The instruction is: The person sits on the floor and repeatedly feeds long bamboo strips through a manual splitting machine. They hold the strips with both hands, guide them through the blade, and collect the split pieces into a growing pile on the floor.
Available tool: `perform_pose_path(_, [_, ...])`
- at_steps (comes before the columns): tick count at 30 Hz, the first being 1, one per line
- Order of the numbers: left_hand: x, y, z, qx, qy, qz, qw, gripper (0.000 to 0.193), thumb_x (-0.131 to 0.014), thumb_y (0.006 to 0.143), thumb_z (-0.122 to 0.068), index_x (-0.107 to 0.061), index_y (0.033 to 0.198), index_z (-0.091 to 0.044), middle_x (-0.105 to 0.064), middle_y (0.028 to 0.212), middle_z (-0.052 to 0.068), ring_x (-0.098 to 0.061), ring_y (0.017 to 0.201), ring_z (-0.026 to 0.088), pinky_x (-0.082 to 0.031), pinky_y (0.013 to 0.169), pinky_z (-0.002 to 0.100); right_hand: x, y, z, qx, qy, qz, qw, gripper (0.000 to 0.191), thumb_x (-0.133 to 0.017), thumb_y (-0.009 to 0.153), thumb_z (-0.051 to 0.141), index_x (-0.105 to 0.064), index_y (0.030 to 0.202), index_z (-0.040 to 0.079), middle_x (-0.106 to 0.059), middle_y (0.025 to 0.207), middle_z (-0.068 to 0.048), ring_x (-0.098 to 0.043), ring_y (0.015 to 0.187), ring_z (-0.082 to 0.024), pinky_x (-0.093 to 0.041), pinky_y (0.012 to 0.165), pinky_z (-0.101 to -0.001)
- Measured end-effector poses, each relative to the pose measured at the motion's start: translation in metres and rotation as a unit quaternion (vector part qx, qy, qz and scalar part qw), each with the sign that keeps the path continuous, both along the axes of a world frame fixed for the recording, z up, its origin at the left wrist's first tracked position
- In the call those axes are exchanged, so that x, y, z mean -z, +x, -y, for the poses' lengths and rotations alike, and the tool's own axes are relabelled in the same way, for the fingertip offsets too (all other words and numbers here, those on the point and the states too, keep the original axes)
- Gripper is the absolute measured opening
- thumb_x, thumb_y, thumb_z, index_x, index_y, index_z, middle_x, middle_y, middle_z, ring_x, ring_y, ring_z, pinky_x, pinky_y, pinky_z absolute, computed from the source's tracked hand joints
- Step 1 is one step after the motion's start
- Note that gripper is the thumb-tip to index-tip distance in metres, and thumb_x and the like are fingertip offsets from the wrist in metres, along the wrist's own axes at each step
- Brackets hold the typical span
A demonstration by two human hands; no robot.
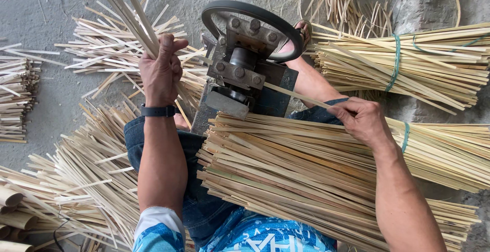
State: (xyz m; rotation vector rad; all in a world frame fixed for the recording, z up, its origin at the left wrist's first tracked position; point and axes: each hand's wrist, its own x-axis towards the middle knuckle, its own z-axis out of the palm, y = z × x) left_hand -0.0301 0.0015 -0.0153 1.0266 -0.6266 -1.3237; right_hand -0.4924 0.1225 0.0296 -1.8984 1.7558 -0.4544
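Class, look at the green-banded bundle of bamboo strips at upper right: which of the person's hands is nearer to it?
Right. The right hand lies just below-left of the green-banded bundle; the left hand is far across, beyond the metal machine.

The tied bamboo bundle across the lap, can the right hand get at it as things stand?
Probably yes. The right hand rests right above the bundle, pinching one strip fed into the metal splitter; nothing lies between hand and bundle, though the fingers are occupied.

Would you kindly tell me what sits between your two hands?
In the head view, a dark metal splitting machine sits between left hand and right hand.
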Motion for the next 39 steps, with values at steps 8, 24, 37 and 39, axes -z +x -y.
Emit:
perform_pose_path(8, [-0.004,-0.005,-0.001,0.032,-0.041,-0.057,0.997,0.035,-0.060,0.109,-0.038,-0.063,0.110,-0.003,-0.076,0.097,0.017,-0.052,0.057,0.007,-0.042,0.046,0.019,0.025,0.008,-0.014,-0.092,0.054,-0.077,0.991,0.021,-0.083,0.080,0.026,-0.081,0.096,0.013,-0.072,0.103,-0.011,-0.063,0.106,-0.031,-0.050,0.095,-0.0473])
perform_pose_path(24, [0.016,0.023,0.003,-0.102,-0.051,-0.106,0.988,0.040,-0.065,0.101,-0.047,-0.064,0.104,-0.007,-0.061,0.074,0.004,-0.059,0.058,0.012,-0.050,0.045,0.026,-0.013,-0.011,-0.015,0.059,0.000,0.007,0.998,0.010,-0.078,0.094,0.017,-0.079,0.103,0.012,-0.078,0.096,-0.005,-0.073,0.080,-0.014,-0.060,0.067,-0.0282])
perform_pose_path(37, [0.008,-0.002,0.002,0.009,-0.040,-0.071,0.997,0.029,-0.064,0.107,-0.033,-0.064,0.108,-0.004,-0.075,0.094,0.017,-0.050,0.055,0.006,-0.043,0.043,0.020,0.005,0.023,-0.004,0.031,0.240,-0.038,0.970,0.036,-0.080,0.085,0.027,-0.074,0.118,0.012,-0.067,0.121,-0.008,-0.065,0.104,-0.024,-0.051,0.090,-0.0388])
perform_pose_path(39, [0.007,-0.003,0.003,0.019,-0.050,-0.086,0.995,0.028,-0.062,0.109,-0.033,-0.063,0.109,-0.004,-0.075,0.095,0.017,-0.050,0.056,0.007,-0.042,0.044,0.020,0.017,0.021,-0.011,0.003,0.216,-0.043,0.976,0.025,-0.077,0.088,0.025,-0.077,0.107,0.010,-0.071,0.110,-0.008,-0.068,0.101,-0.023,-0.053,0.089,-0.0375])
